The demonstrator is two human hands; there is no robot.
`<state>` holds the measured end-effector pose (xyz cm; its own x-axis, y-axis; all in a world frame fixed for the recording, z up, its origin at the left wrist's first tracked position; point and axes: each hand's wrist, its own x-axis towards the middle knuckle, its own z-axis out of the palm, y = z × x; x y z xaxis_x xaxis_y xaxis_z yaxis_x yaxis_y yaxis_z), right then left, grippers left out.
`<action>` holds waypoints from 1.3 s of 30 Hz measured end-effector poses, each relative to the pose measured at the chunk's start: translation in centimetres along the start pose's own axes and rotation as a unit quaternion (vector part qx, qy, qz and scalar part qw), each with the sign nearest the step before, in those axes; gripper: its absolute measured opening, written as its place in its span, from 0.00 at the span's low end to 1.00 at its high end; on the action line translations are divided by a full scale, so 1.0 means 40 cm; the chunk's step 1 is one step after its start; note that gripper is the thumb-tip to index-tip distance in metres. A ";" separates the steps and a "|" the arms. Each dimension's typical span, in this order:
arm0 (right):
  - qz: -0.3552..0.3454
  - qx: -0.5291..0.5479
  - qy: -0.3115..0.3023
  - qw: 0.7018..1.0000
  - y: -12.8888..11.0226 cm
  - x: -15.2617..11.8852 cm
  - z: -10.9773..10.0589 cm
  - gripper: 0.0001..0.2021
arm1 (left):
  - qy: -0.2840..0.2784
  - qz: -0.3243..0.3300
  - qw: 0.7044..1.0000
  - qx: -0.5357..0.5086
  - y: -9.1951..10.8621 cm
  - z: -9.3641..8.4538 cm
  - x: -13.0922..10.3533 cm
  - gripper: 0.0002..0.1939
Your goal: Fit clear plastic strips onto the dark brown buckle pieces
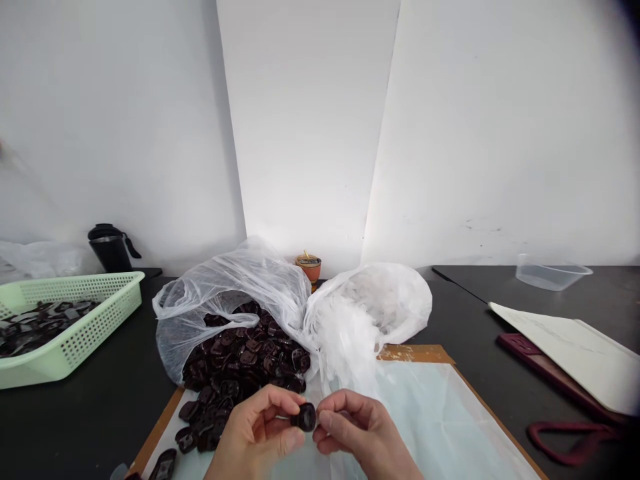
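Between the thumb and fingers of my left hand (260,427) is a small, dark, glossy plastic piece (307,417) with a rounded outline. My right hand (363,427) is pinched close beside it, fingertips nearly at its edge; whatever those fingers hold is too small to make out. Behind my left hand, a heap of similar dark pieces (245,360) spills out of a clear plastic bag (235,277). A second bag (405,293), filled with thin whitish translucent bits (347,333), lies open beyond my right hand. Under both hands is a board covered with a pale sheet (440,413).
To the left stands a light green basket (100,333) with dark and clear pieces inside, a black tumbler (110,248) behind it. An orange-brown pot (309,267) sits behind the bags. On the right are a clear container (553,275), a notebook (570,353) and a dark red looped object (570,443).
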<state>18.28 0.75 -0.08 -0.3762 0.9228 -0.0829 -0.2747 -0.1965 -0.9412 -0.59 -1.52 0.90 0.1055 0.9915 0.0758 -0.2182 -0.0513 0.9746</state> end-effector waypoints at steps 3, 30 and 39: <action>0.022 0.039 0.001 0.999 0.000 0.000 0.001 0.14 | -0.008 0.004 1.000 0.028 0.001 0.002 -0.004 0.06; 0.105 0.050 -0.018 0.993 -0.022 -0.013 0.009 0.18 | -0.075 -0.009 0.985 0.157 0.024 0.008 -0.010 0.10; -0.007 -0.048 -0.083 0.995 -0.012 0.003 -0.012 0.12 | -0.074 -0.033 0.977 0.196 0.026 -0.006 -0.006 0.20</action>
<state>18.79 1.12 0.22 -0.5158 0.8564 -0.0215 -0.1978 -0.1435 -0.9697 -1.08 -1.78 1.83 0.2530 0.9674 0.0118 0.1793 -0.0589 0.9820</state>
